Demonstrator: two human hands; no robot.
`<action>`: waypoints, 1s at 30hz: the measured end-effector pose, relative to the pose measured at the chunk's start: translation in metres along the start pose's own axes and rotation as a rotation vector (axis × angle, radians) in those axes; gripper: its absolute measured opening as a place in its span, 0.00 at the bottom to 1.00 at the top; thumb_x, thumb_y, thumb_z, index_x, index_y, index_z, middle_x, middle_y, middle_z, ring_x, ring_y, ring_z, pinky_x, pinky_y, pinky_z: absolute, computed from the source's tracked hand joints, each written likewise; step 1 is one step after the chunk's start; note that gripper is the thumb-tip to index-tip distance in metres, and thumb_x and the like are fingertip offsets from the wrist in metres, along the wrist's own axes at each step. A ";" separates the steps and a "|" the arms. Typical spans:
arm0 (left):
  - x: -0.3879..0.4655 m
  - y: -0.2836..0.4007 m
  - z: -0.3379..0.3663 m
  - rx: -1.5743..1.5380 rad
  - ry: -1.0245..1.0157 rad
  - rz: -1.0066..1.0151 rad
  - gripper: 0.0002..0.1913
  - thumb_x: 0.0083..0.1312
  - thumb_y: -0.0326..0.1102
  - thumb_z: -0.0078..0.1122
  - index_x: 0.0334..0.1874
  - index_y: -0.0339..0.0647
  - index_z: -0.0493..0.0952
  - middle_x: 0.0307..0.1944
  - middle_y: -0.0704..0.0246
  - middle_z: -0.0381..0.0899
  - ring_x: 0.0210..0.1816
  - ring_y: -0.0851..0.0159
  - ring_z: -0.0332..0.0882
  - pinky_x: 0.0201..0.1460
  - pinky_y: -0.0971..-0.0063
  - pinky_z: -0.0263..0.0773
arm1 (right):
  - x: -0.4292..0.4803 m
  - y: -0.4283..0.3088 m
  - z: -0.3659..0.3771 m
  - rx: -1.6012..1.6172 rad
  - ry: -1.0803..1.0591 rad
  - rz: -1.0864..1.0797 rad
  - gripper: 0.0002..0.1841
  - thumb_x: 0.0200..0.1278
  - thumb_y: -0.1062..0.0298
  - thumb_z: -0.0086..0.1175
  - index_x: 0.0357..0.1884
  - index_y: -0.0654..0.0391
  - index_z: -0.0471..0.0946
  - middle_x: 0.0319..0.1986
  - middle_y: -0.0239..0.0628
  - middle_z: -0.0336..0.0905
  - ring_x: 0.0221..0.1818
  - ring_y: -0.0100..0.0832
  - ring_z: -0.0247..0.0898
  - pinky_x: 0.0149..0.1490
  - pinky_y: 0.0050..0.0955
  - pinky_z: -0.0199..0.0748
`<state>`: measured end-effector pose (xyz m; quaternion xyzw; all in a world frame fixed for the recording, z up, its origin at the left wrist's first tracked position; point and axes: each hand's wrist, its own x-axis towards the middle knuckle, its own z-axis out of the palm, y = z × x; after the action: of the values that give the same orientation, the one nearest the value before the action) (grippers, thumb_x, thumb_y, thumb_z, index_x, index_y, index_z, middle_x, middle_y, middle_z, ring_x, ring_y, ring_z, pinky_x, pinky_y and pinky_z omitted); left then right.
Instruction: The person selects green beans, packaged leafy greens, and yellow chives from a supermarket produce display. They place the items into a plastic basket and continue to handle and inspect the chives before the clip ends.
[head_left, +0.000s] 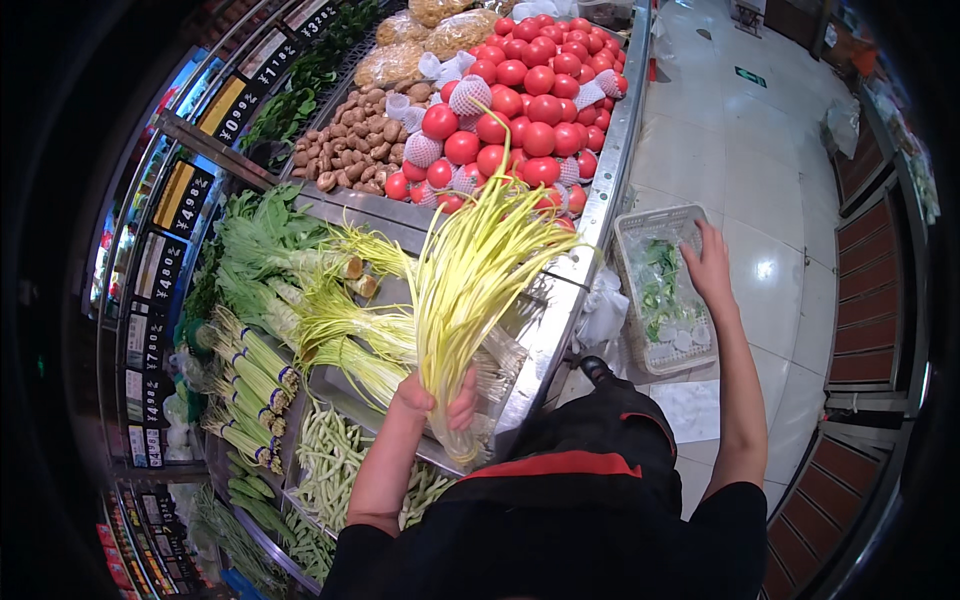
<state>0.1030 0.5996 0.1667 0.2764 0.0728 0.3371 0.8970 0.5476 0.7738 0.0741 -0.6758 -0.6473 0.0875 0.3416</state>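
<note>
My left hand grips a bunch of yellow chives near its pale root end. The leaves fan upward, and the longest tips reach in front of the tomatoes. More yellow chives lie on the metal display to the left, beside leafy green stems with thick pale stalks. My right hand hangs over the right side of a white plastic basket, fingers apart and nothing visible in them. Loose green leaves and clear plastic lie inside that basket, which stands on the floor.
Metal edging borders the stand. Brown mushrooms, banded green bundles and green beans fill neighbouring sections. Price signs line the left. A white plastic bag hangs between stand and basket. Brown-panelled cabinets stand across the tiled aisle.
</note>
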 end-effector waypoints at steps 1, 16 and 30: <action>-0.001 0.000 0.001 0.034 0.025 -0.006 0.33 0.52 0.38 0.73 0.55 0.29 0.66 0.26 0.59 0.74 0.25 0.57 0.75 0.32 0.61 0.72 | 0.010 -0.016 -0.011 0.185 0.018 -0.071 0.20 0.65 0.61 0.56 0.56 0.60 0.75 0.56 0.48 0.74 0.60 0.48 0.69 0.64 0.42 0.65; -0.009 -0.014 0.025 0.275 0.261 -0.182 0.36 0.49 0.31 0.73 0.62 0.34 0.68 0.30 0.58 0.78 0.26 0.59 0.78 0.30 0.64 0.75 | 0.012 -0.193 -0.001 1.144 -0.364 -0.122 0.14 0.72 0.60 0.53 0.35 0.60 0.80 0.25 0.26 0.76 0.27 0.18 0.68 0.36 0.20 0.66; -0.009 -0.005 0.032 0.758 0.403 -0.343 0.44 0.44 0.29 0.81 0.66 0.36 0.69 0.56 0.66 0.78 0.56 0.67 0.74 0.61 0.70 0.69 | -0.007 -0.174 -0.064 0.333 -0.308 -0.715 0.14 0.63 0.57 0.60 0.40 0.57 0.82 0.48 0.38 0.77 0.58 0.41 0.67 0.68 0.42 0.56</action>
<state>0.1088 0.5760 0.1905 0.4980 0.4084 0.1806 0.7433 0.4406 0.7321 0.2201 -0.3233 -0.8615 0.1667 0.3543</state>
